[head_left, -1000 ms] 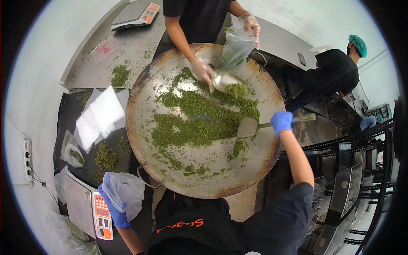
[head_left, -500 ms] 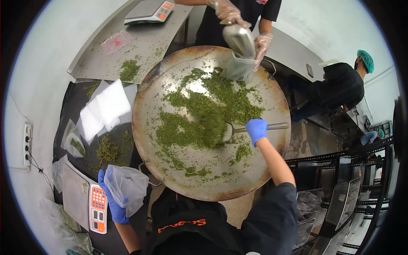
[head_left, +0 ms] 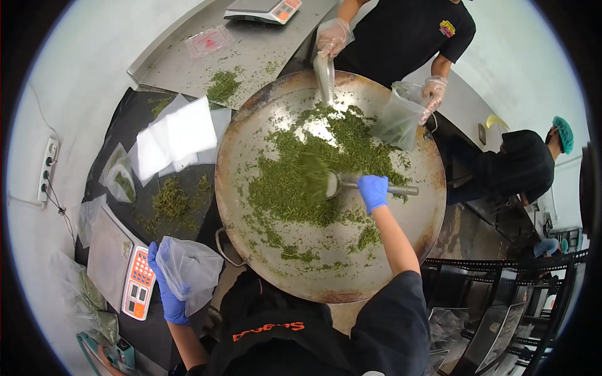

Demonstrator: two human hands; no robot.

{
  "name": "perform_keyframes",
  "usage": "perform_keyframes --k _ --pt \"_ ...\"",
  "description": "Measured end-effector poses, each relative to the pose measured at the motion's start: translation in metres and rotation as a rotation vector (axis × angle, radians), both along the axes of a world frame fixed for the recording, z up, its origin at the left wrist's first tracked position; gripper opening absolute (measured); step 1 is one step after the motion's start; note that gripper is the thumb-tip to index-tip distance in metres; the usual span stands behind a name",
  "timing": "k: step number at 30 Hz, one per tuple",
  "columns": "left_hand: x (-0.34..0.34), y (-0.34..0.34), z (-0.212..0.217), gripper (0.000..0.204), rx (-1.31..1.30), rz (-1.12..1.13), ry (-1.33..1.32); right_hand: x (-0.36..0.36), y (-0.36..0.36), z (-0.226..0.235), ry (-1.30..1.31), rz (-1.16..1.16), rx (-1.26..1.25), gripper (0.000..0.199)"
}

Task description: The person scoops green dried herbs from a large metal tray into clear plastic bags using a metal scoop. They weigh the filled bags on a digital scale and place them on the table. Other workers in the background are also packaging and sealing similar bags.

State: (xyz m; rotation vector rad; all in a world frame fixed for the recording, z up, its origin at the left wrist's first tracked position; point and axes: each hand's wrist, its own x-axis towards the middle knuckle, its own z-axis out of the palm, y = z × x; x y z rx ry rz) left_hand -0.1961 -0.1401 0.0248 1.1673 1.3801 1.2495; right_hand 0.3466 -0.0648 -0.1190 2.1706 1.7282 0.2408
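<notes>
My left hand [head_left: 168,296], in a blue glove, grips a clear plastic bag [head_left: 195,271] beside the near left of a wide round metal pan [head_left: 338,279]. In my right hand [head_left: 374,192], also blue-gloved, is the handle of a metal scoop [head_left: 332,184]. The scoop's head lies among shredded green leaves [head_left: 285,197] spread over the pan; blurred leaves cover part of it. Across the pan, a co-worker's gloved hand [head_left: 335,37] holds another metal scoop [head_left: 324,78] down at the leaves. That person's other hand [head_left: 434,94] holds a partly filled bag [head_left: 401,122].
On my left are a scale [head_left: 128,279], white sheets [head_left: 179,139], a small bag of leaves [head_left: 120,175] and a loose leaf pile [head_left: 172,199]. A second scale [head_left: 266,9] sits on the far metal table. Another person [head_left: 514,163] works at the right; black racks [head_left: 495,319] stand near right.
The view has shifted. The co-worker's scoop has left the bag and dropped to the leaves, while that bag moved right. My scoop has pushed through the leaves; my left hand still holds its bag.
</notes>
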Motion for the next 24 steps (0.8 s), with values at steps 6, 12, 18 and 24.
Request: perform_keyframes --k 6,12,18,24 --pt "-0.03 -0.009 -0.019 0.075 -0.002 0.007 0.265 0.021 -0.045 0.117 -0.126 0.039 -0.14 0.018" --pt "-0.031 -0.019 0.001 0.078 -0.014 0.013 0.486 0.08 -0.138 0.14 -0.417 -0.183 -0.456 0.016" --pt "-0.039 -0.025 -0.001 0.077 -0.293 0.005 0.133 0.061 -0.132 -0.004 0.108 -0.365 -0.384 0.03" --pt "-0.054 -0.003 -0.005 0.082 -0.302 -0.032 0.037 -0.07 -0.015 -0.101 0.528 -0.292 -0.088 0.047"
